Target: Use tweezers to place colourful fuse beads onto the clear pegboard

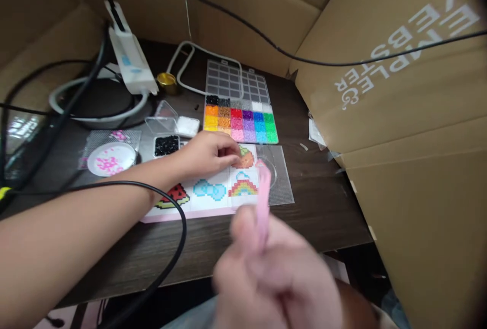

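Close to the camera and blurred, my right hand is closed around pink tweezers that point up and away from me. Whether their tips hold a bead is too blurred to tell. My left hand rests on the pattern sheet, thumb apart from the fingers, near an orange fruit picture. Pixel pictures of a watermelon slice, a blue bow and a rainbow show on that sheet. A clear pegboard lies at its right side, partly behind the tweezers.
Behind my left hand stands a compartment box of coloured beads, lid open. Small boxes hold black beads and white beads. Pink beads lie in a white dish. A black cable loops across my left forearm; cardboard walls surround the table.
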The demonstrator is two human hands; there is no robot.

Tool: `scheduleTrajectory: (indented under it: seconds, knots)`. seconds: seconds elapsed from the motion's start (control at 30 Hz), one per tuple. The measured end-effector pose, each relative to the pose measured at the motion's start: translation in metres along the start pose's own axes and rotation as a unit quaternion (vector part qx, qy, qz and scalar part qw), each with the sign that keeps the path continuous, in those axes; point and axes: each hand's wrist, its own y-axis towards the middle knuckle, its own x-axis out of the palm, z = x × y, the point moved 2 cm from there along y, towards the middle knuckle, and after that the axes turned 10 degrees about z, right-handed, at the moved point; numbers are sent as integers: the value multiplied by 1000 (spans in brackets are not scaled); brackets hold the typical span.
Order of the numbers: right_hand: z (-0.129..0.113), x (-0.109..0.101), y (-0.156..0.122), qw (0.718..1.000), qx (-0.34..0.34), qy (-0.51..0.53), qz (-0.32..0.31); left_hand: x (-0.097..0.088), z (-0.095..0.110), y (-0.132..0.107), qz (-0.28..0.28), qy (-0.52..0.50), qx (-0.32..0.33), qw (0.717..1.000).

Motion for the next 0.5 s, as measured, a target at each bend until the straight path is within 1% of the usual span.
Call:
scheduleTrajectory:
  seconds: [0.03,0.1,0.17,0.23,0.3,0.37,0.43,0.5]
  knots:
    - [-7,-19,21,997,15,72,32,0,0,0,4,2,3,1000]
    - [-19,-60,59,976,48,182,107,-1,1,-1,4,4,8,1000]
    - [-26,-97,87,974,69,151,153,-1,1,-2,3,4,7,1000]
    - [-26,-128,108,974,56,86,202,-1,1,-3,2,5,4,1000]
    - [-19,-153,122,968,5,16,249,-1,0,-4,1,4,4,1000]
    - [-8,-171,131,959,-59,-43,275,-1,-1,-5,-2,1,4,1000]
    - [6,-183,136,946,-127,-71,290,-1,-2,-5,-4,-3,4,1000]
    - [18,-191,137,926,-188,-92,313,-1,-3,-5,-6,-5,1,1000]
